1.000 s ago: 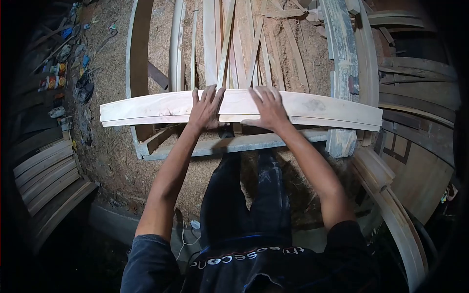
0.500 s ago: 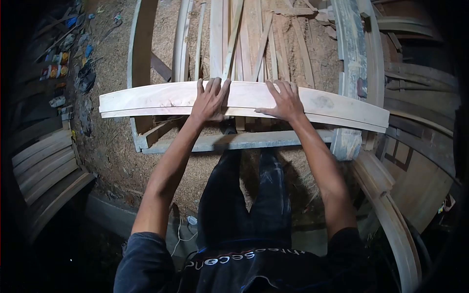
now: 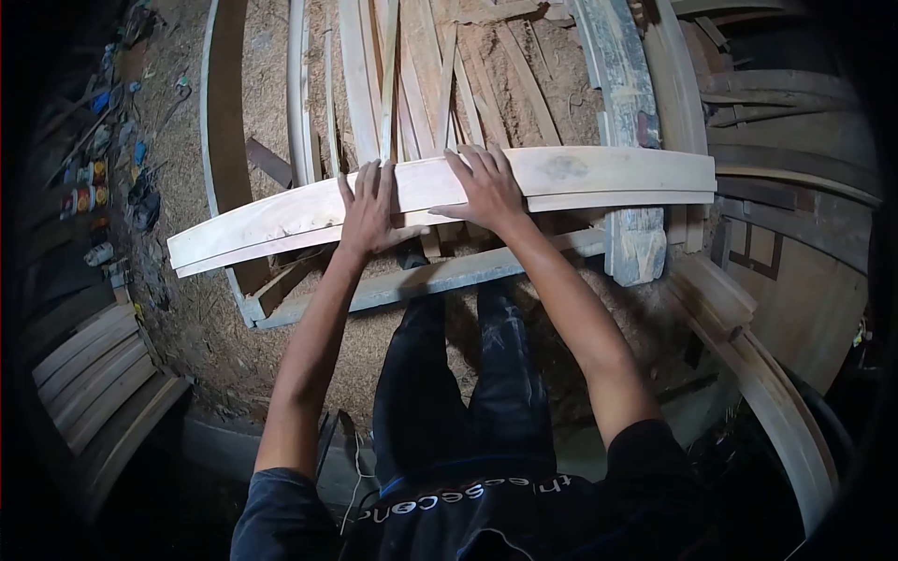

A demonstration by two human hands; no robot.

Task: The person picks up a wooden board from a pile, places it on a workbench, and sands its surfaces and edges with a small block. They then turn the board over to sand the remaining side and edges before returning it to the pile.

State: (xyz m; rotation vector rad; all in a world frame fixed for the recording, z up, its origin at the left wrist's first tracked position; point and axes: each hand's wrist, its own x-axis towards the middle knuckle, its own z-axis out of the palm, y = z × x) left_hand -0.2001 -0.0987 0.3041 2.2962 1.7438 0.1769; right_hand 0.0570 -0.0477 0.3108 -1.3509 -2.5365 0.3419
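A pale curved wooden board (image 3: 281,213) lies crosswise in front of me, with a line running lengthwise near its close edge. My left hand (image 3: 369,213) grips it left of its middle, fingers laid over the top towards the far edge and thumb stretched along the near side. Just right of the middle, my right hand (image 3: 488,194) holds it the same way, thumb pointing left. The board's right end overlaps a worn wooden beam (image 3: 622,84) in this view, and its left end reaches past the frame's left side.
Under the board is a wooden frame with a front rail (image 3: 449,274) and a left rail (image 3: 227,103). Several long strips (image 3: 360,84) lie inside it on sawdust. Curved pieces (image 3: 89,351) are stacked at left, and a curved rail (image 3: 781,411) stands at lower right.
The board has turned in view, its left end now lower and its right end higher. Both hands stay on it and appear further left, as does the frame beneath.
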